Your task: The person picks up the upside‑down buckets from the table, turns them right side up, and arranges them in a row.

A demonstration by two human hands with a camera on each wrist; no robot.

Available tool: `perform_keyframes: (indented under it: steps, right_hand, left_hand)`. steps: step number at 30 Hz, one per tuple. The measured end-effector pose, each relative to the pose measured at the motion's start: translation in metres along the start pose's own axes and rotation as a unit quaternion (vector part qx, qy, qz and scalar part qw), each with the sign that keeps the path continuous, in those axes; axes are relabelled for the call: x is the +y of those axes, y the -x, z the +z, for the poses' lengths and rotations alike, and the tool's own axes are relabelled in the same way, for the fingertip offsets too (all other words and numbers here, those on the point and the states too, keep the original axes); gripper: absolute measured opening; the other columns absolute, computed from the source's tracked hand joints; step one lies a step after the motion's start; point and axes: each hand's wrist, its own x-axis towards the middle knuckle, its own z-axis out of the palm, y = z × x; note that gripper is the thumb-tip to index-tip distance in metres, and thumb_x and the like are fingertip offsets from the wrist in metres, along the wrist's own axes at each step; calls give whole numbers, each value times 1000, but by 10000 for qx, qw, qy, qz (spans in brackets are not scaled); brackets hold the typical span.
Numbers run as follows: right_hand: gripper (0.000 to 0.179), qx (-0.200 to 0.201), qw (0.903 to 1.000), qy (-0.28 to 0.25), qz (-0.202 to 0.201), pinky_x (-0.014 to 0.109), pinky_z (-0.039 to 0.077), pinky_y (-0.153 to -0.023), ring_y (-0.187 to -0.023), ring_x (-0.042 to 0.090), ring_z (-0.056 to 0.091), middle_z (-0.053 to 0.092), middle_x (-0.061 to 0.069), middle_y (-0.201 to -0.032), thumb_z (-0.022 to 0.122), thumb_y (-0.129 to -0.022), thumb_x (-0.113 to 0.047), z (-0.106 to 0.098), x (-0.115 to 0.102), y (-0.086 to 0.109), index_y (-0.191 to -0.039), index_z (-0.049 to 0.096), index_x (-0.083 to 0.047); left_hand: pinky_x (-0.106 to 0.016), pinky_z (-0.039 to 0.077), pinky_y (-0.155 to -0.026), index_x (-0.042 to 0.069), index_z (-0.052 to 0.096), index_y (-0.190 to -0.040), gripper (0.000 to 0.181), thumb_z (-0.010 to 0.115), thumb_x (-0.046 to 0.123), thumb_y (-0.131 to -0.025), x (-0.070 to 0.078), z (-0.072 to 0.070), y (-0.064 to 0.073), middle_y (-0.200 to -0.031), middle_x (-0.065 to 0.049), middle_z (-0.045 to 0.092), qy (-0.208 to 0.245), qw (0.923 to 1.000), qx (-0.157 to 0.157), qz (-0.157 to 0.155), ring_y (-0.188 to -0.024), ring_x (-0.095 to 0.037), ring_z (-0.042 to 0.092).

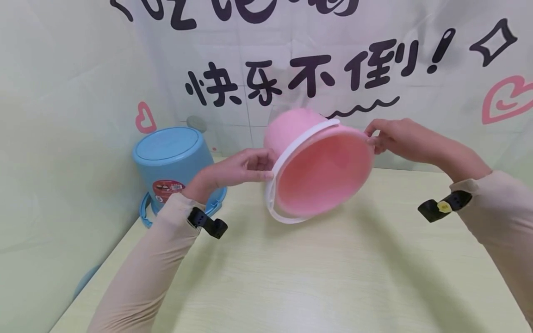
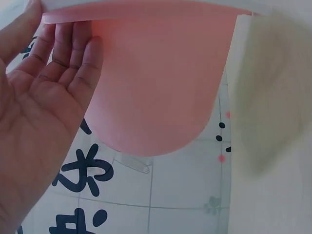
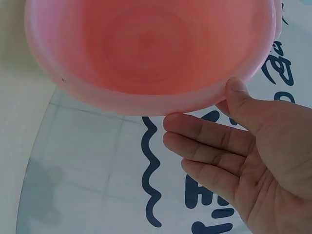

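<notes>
A pink bucket (image 1: 325, 171) is held tilted above the table, its mouth facing me and its base toward the wall. Its white handle (image 1: 287, 219) lies along the rim's left and lower side. My left hand (image 1: 243, 169) grips the left rim, thumb at the handle and fingers behind; in the left wrist view those fingers curl under the lip beside the bucket's wall. At the upper right, my right hand (image 1: 393, 136) pinches the rim. In the right wrist view the thumb lies over the lip and the other fingers sit outside it. The bucket's inside holds nothing.
A blue bucket (image 1: 170, 157) stands upside down at the table's back left, its blue handle (image 1: 145, 210) down by the tabletop. Behind is a white wall hanging (image 1: 225, 41) with black lettering and pink hearts. The pale wooden table (image 1: 291, 277) spreads out below both arms.
</notes>
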Motion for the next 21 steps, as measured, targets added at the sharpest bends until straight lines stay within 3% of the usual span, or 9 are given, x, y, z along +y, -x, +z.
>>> perform_keyframes:
  steps: [6,13,18,21]
  right_hand:
    - [17,-143,9998,122,24,44,49,-71,-83,27,62,66,5,-86,50,-95,-11,-7,2,-6,-111,53,-5]
    - [16,-349,9994,56,2,37,44,-67,-78,21,59,62,4,-79,50,-95,-11,-13,6,-13,-108,55,-5]
    - [15,-553,9985,26,12,38,42,-71,-77,18,58,63,3,-77,51,-94,-10,-20,9,-17,-107,57,-6]
    - [14,-643,9979,56,-65,38,43,-73,-75,17,58,63,3,-76,52,-93,-8,-24,12,-19,-106,58,-5]
  left_hand:
    - [-37,49,-83,-4,53,-107,40,62,29,-88,-4,2,-3,-98,-15,58,225,9995,150,154,-90,-27,54]
    - [-36,48,-85,-4,52,-106,49,64,39,-85,-10,5,-6,-93,-10,58,835,9958,317,207,-86,-21,56]
    - [-37,45,-90,2,52,-103,48,65,43,-82,-16,8,-10,-90,-7,58,1314,9904,346,272,-85,-19,55]
    - [-35,45,-90,-4,49,-104,54,65,43,-82,-17,10,-13,-91,-6,57,1534,9868,389,329,-86,-18,54]
